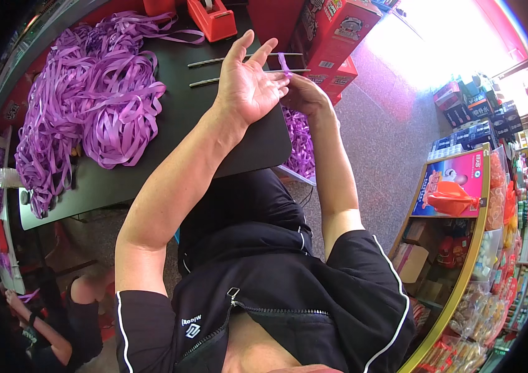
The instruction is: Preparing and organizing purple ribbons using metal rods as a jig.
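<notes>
Two thin twisted metal rods [205, 82] lie side by side, reaching past the right side of the dark table [205, 133]. Around them, near their right ends, is a short strip of purple ribbon [283, 63]. My left hand [245, 87] crosses over the rods, palm up, thumb and fingers spread, fingertips close to the ribbon. From the right, my right hand [309, 97] bends in with its fingertips closed at the ribbon's lower end; some of its fingers are hidden. A large tangled heap of purple ribbon [121, 105] covers the table's left part.
A red tape dispenser [213, 20] stands at the table's back, beside red cartons [338, 28]. Below the table's right edge, a bin [298, 175] holds more purple ribbon. Goods shelves [444, 248] line the right. At lower left, another person's hand [15, 299] holds purple ribbon.
</notes>
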Motion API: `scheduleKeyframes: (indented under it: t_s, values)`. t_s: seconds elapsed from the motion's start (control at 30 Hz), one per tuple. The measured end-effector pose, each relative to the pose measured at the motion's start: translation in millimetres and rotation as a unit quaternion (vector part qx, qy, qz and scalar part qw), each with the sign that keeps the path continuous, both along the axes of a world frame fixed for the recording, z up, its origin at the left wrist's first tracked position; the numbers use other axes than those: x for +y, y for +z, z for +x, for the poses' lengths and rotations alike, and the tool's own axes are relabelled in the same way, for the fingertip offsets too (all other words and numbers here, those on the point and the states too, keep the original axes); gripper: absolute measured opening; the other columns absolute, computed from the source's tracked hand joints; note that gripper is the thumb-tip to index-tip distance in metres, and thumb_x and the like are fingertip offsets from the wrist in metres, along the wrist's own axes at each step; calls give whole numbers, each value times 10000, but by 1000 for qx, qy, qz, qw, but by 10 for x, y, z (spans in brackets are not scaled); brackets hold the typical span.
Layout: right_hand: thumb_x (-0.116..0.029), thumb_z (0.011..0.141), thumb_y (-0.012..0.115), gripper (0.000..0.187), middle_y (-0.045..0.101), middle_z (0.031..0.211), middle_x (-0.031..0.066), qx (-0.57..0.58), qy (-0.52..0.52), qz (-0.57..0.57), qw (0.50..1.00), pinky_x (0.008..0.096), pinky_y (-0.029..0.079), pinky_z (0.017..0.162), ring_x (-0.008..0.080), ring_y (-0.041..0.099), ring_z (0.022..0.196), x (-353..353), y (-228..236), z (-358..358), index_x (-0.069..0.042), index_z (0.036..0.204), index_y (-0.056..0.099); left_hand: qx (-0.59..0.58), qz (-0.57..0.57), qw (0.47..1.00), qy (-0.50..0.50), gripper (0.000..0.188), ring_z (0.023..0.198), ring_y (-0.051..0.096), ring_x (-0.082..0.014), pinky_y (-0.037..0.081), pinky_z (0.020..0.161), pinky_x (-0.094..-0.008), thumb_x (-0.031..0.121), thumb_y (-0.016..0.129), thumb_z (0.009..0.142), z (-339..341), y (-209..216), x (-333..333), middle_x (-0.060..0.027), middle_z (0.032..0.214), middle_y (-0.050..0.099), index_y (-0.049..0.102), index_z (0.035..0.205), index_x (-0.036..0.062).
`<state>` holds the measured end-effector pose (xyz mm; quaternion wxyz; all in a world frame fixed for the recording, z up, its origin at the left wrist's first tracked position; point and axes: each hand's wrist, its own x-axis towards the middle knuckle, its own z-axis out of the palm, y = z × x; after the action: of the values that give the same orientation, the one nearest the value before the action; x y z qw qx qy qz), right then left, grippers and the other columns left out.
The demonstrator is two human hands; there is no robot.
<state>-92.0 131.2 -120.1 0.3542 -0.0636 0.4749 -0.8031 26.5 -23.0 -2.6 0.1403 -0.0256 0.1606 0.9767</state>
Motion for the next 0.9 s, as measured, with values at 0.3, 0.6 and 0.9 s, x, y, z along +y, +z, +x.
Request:
scheduleKeyframes:
  t_s: [0.3, 0.6, 0.9]
  values:
    - [-137, 879, 623, 104, 629, 841, 44, -85, 66, -246, 963, 289, 547, 662, 137, 627, 739, -285, -21, -6, -85, 964, 596, 12, -5, 1000, 3, 797, 1403, -113, -415, -50, 1134, -462, 573, 560, 821, -15, -16, 7, -332, 1473, -149, 299, 1451, 160]
    - [-138, 897, 601, 103, 645, 867, 48, -107, 58, -313, 942, 290, 556, 662, 138, 641, 748, -362, -148, 21, -116, 995, 625, 12, -8, 1000, 8, 800, 1402, -106, -421, -49, 1136, -466, 569, 552, 827, -2, -17, 22, -333, 1473, -143, 287, 1455, 149]
    - [-276, 875, 601, 246, 674, 788, 63, 235, -105, 280, 925, 297, 490, 619, 179, 656, 722, 286, 211, 105, -42, 898, 672, 13, -23, 1000, -3, 891, 1396, -135, -428, -60, 1124, -479, 603, 557, 804, -8, -23, -3, -383, 1439, -164, 173, 1490, 185]
